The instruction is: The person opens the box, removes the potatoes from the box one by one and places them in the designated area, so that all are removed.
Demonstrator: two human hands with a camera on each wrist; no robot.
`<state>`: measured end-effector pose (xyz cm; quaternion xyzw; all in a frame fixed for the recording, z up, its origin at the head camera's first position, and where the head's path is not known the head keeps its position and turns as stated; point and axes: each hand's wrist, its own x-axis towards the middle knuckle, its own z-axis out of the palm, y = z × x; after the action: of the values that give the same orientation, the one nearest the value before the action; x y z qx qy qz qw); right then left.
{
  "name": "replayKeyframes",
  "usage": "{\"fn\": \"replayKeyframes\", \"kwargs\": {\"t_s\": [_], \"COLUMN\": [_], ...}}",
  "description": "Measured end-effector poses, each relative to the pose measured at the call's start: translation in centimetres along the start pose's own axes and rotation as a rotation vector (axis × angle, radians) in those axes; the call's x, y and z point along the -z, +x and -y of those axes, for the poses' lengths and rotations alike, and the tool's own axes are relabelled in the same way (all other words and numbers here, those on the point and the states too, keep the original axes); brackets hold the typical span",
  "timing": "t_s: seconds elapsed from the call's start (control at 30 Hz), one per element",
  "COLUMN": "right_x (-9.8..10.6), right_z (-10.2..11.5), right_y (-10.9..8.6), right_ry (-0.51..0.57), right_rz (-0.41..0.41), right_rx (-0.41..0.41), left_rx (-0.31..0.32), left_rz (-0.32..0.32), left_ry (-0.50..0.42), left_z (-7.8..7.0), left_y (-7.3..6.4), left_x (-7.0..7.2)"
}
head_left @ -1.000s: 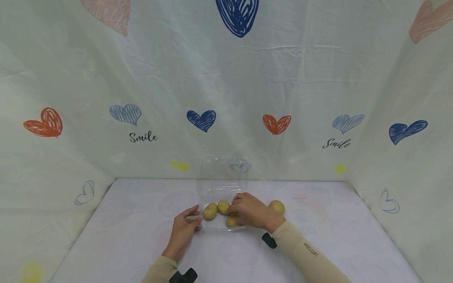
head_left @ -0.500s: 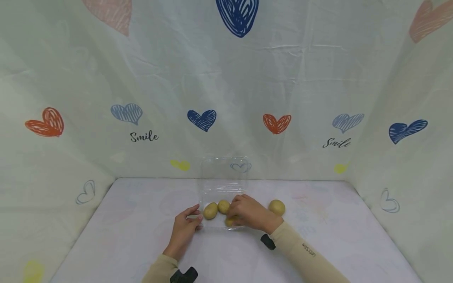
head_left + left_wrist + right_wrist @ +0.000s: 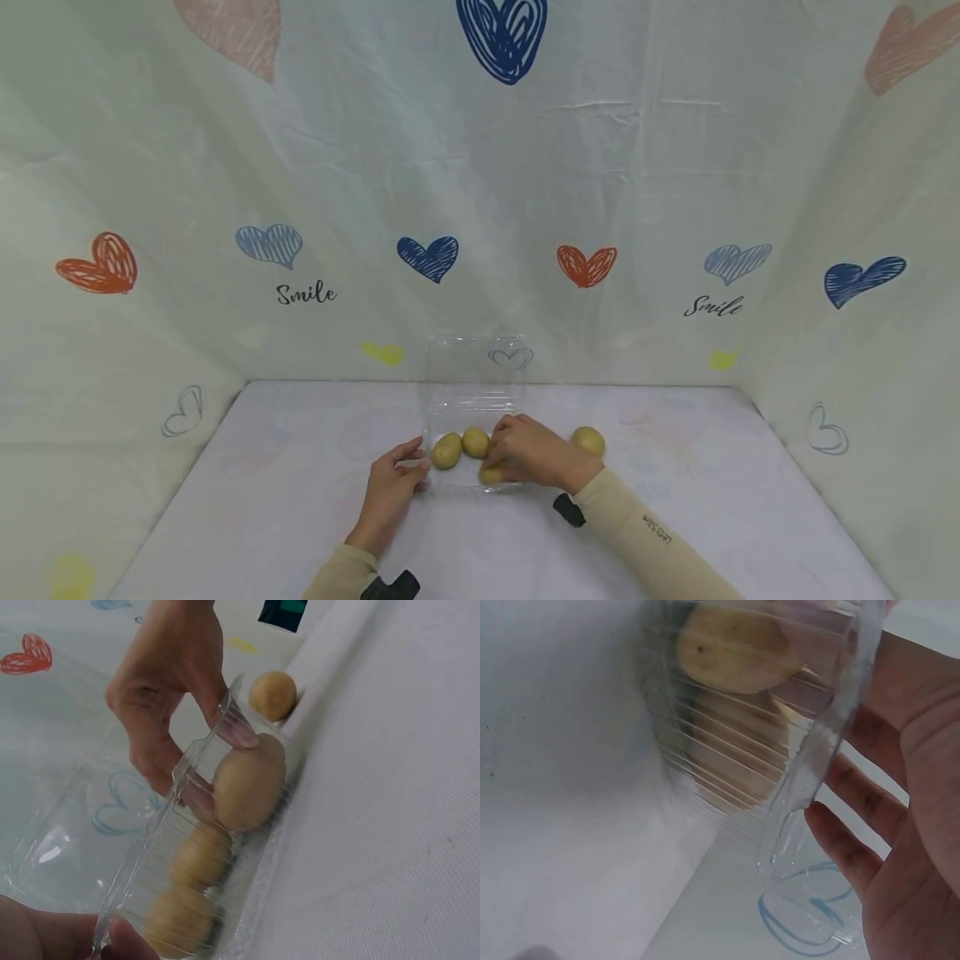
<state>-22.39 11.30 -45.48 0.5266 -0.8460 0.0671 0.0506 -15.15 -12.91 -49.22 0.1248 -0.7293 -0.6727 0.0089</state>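
Observation:
A clear plastic clamshell box stands on the white table with its lid up against the back cloth. Two potatoes lie inside. My right hand reaches into the box and pinches a third potato at its front right corner; the left wrist view shows the right hand's fingertips on that potato. My left hand grips the box's left rim. In the right wrist view the ribbed box wall fills the frame beside my right hand's fingers.
One loose potato lies on the table right of the box, behind my right wrist, and shows as the far potato in the left wrist view. Heart-printed cloth walls close in the back and both sides.
Hardly anything has moved. My right hand stays on the potato at the box's front right, and my left hand keeps its hold on the rim.

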Motion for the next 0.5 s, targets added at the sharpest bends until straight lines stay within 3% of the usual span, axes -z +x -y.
{"fn": "replayKeyframes", "kwargs": {"t_s": [0.27, 0.5], "right_x": [-0.49, -0.99], "right_z": [-0.09, 0.19], "right_y": [0.26, 0.53], "right_ry": [0.028, 0.056], "right_rz": [-0.049, -0.010], "right_rx": [0.032, -0.001], "left_rx": [-0.007, -0.014], "left_rz": [-0.001, -0.002], "left_ry": [-0.021, -0.027], "left_z": [-0.01, 0.10], "left_y": [-0.02, -0.13], "left_x": [0.22, 0.05]}}
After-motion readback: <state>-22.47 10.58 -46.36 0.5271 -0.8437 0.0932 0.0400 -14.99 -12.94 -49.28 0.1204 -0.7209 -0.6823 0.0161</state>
